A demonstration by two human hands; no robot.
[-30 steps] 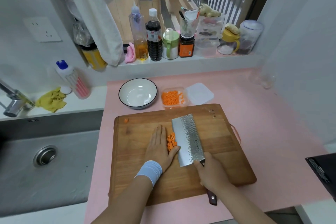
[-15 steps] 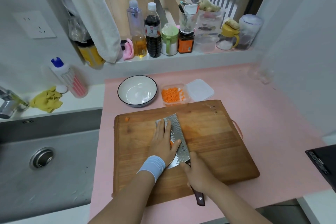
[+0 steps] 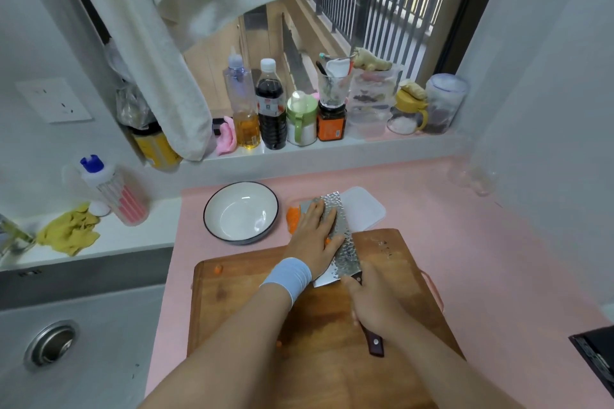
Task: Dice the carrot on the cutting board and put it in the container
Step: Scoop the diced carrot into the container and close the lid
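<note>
Cutting board [image 3: 398, 279]: matt wood, visible grain. Cleaver [image 3: 344, 249]: hammered shiny metal blade, dark wood-look handle. Bowl [image 3: 232, 206]: glossy white glaze. Lid [image 3: 363, 209]: translucent plastic. Counter mat [image 3: 481, 259]: pink, matt, smooth. Sink [image 3: 99, 342]: brushed metal. Wristband [image 3: 287, 277]: pale cloth.

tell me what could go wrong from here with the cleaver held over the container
1. The left hand lies flat on the cleaver blade; sliding toward the edge could nick a finger.
2. The container is small and mostly hidden under hand and blade, so dice may spill onto the pink mat.
3. A stray carrot piece on the cutting board may be left behind.
</note>
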